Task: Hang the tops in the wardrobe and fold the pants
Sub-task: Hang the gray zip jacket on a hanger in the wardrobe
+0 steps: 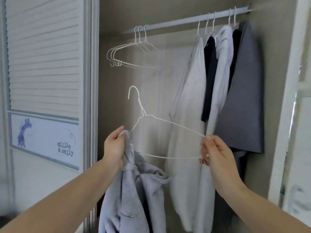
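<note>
Now, hanger (wire), both hands gripping

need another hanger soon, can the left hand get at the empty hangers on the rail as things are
Probably not yet: the left hand grips the grey top. The way up to the empty hangers looks free.

text: "millie & sally" | on: wardrobe door panel
</note>
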Available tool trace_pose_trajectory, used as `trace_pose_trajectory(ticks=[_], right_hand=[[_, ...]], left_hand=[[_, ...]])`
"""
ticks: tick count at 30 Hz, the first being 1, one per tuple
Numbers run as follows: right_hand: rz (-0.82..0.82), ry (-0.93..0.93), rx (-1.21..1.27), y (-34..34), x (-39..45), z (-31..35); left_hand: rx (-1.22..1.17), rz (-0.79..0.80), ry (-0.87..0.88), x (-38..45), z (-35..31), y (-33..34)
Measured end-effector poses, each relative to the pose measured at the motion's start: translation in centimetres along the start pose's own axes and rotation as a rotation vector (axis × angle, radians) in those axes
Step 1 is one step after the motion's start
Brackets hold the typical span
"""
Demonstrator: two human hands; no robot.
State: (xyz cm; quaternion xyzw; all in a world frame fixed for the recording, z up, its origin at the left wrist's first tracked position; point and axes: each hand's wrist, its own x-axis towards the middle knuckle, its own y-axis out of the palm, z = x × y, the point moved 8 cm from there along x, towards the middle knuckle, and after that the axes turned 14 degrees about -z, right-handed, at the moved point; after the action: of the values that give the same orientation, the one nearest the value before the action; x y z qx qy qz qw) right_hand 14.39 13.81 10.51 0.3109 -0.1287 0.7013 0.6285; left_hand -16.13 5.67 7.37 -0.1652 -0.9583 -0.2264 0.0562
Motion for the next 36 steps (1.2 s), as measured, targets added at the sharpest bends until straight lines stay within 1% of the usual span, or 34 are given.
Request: trace_pose_trajectory(ticks=[3, 5, 10, 12, 14, 18, 23, 25, 28, 31, 36], right_hand=[[0.031, 0.029, -0.003, -3.0, -2.8, 1.2], [0.019, 0.049, -0.006, -4.8, -4.3, 2.0], [0.006, 0.081, -0.022, -7.8, -6.9, 4.0], [0.026, 0.106, -0.001, -8.2, -7.7, 4.6], [0.034, 0.126, 0.038, -8.5, -8.3, 5.2], [0.029, 0.142, 0.086, -9.2, -8.3, 5.7], [0.086, 0.074, 0.111, -9.9, -7.6, 7.2], [0.100, 0.046, 0.090, -9.8, -7.5, 7.6], [0.100, 0.020, 0.050, -9.2, -7.9, 7.5], [0.138, 0.028, 0.027, -8.0, -8.7, 7.0], [0.105, 0.081, 0.008, -6.8, -10.0, 5.4]], left_hand=[[0.213, -0.042, 0.102, -1.8, -0.2, -2.9], [0.352, -0.047, 0.179, -3.2, -0.6, -4.6], [0.673, -0.003, 0.497, -4.9, -2.4, -7.9], [0.759, 0.003, 0.553, -4.7, -2.8, -8.9], [0.804, 0.009, 0.573, -4.7, -3.1, -9.6], [0.822, 0.020, 0.591, -4.8, -3.5, -10.2], [0.817, -0.020, 0.567, -4.4, -3.7, -11.1], [0.815, -0.008, 0.558, -4.5, -3.6, -11.0], [0.773, 0.059, 0.558, -5.1, -3.6, -10.1], [0.716, 0.138, 0.571, -6.7, -3.7, -8.6], [0.483, 0.229, 0.534, -9.8, -4.0, -5.9]])
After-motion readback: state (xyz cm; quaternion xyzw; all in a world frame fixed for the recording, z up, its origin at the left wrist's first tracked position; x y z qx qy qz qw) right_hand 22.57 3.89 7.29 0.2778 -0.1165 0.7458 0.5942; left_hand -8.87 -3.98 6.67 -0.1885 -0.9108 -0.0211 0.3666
